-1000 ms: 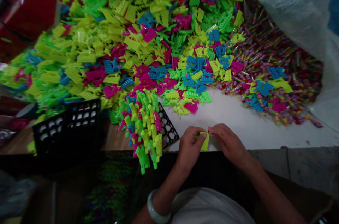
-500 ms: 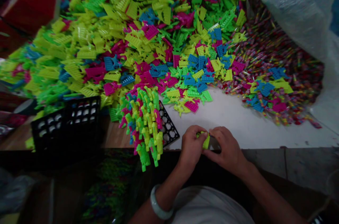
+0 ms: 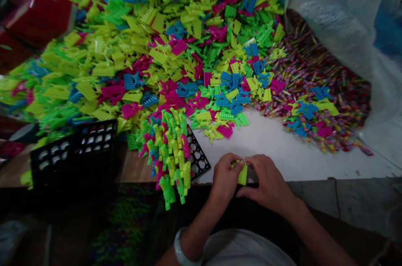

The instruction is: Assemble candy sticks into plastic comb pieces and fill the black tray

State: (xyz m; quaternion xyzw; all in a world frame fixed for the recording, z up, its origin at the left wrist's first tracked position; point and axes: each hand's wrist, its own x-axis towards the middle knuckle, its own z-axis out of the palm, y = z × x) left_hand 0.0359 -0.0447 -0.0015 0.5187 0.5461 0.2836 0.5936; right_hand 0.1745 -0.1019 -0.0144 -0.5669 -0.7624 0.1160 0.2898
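My left hand (image 3: 226,176) is closed on a yellow plastic toy piece (image 3: 242,174) at the table's front edge, pinched between thumb and fingers. Right beside it, my right hand (image 3: 268,180) has its fingertips at the piece's upper end. A small multicoloured tube (image 3: 249,165) shows under those fingertips, partly hidden, while the right thumb stands apart below. To the left, a black rack with round holes (image 3: 198,161) is packed with upright green, yellow, pink and blue toy pieces (image 3: 171,148).
A large heap of bright plastic toy pieces (image 3: 125,56) covers the table's back and left. Many small multicoloured tubes (image 3: 333,73) spill from a clear plastic bag (image 3: 339,19) at right. Another black rack (image 3: 72,153) and a red machine (image 3: 34,19) are at left.
My right thumb has come away from the yellow toy piece and lies lower. The small tube shows more clearly at the right fingertips. The whole view has shifted slightly.
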